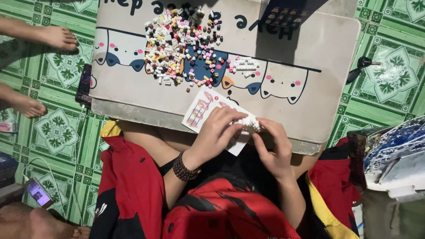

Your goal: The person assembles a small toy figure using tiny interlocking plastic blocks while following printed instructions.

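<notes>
Hands meet over the bench's (pixel 336 88) near edge: left hand (pixel 217 130) and right hand (pixel 272 148) both pinch a small white toy-brick cluster (pixel 250 125), grip narrow. Cluster sits above the printed paper instruction sheet (pixel 201 108). Pressing squarely, supported from below, should seat bricks cleanly.

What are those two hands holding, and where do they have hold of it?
A small white brick assembly, pinched between both hands: left hand at its left end, right hand at its right end, over an instruction sheet.
</notes>
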